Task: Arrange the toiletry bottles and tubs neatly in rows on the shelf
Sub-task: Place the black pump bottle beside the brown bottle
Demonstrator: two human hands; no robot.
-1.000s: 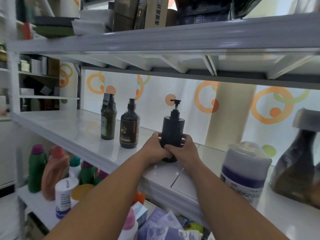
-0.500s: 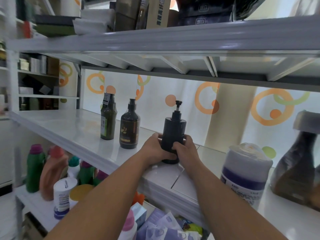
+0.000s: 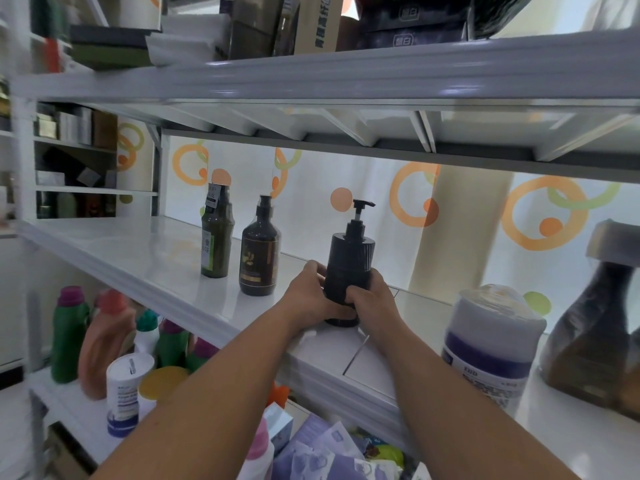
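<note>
While both hands clasp it, the black ribbed plastic pump bottle [image 3: 349, 271] stands upright on the glossy white shelf [image 3: 145, 258], nozzle pointing right. Left hand [image 3: 309, 293] & right hand [image 3: 375, 296] wrap its lower body. Dark-brown pump bottle [image 3: 260, 255] and olive-green bottle [image 3: 216, 237] stand just left; white-and-purple wrapped tub [image 3: 491, 344] sits to the right.

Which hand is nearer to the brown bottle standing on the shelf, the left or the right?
Left. The left hand grips the black pump bottle on the side facing the brown bottle; the right hand grips its far side.
</note>
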